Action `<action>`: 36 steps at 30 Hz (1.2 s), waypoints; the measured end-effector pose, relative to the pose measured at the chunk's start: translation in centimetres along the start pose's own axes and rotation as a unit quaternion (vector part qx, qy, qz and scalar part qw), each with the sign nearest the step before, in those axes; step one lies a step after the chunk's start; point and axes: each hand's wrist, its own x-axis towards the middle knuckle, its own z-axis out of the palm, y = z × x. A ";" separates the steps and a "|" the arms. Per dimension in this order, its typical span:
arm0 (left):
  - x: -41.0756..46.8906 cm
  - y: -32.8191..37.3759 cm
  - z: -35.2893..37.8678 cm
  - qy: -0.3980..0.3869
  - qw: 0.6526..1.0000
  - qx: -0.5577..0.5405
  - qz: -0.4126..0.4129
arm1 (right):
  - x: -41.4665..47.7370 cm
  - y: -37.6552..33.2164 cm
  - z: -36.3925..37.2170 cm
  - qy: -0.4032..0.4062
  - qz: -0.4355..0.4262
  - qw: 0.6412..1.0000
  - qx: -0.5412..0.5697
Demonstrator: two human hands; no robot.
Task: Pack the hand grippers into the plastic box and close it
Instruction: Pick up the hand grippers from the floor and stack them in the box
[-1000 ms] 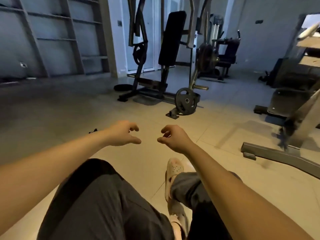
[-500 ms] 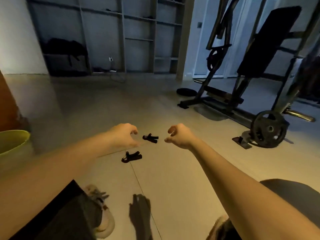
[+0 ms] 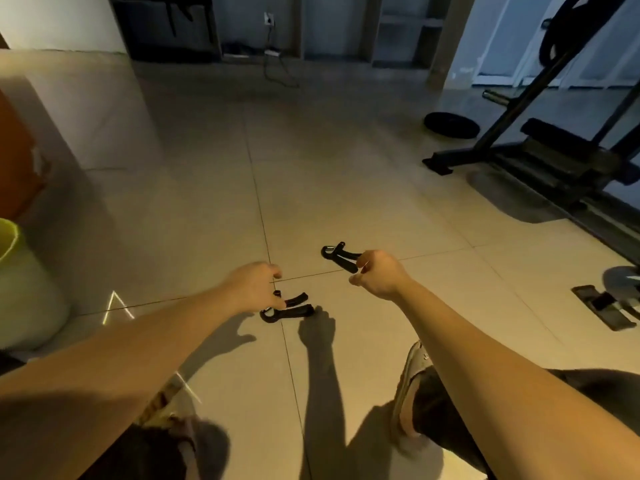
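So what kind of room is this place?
Most likely a gym. There is a black weight machine, a round weight plate lying on the tiled floor, and hand grippers for squeezing.

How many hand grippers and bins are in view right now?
Black spring-loaded hand grippers: 2 (near one, far one)
Pale round bin with yellow-green rim: 1
Total: 3

Gym machine [image 3: 540, 157], weight plate [image 3: 452, 124], pale bin [image 3: 24, 292]
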 end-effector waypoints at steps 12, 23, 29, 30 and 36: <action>16.4 -6.7 11.3 -0.066 0.997 0.030 -0.010 | 19.1 5.9 7.8 0.031 0.022 0.999 0.006; 22.9 -9.2 19.3 -0.061 0.989 0.090 0.097 | 28.6 11.5 16.1 -0.039 0.007 0.995 -0.088; 25.6 -9.6 18.4 -0.032 0.998 0.026 0.041 | 32.8 13.5 17.9 -0.052 -0.002 0.975 -0.214; 25.6 -9.7 18.3 -0.028 0.999 0.020 0.037 | 33.3 13.4 18.0 -0.046 -0.002 0.973 -0.228; 25.0 -10.1 18.5 0.005 0.999 -0.033 0.028 | 34.2 12.4 16.8 -0.034 0.028 0.957 -0.287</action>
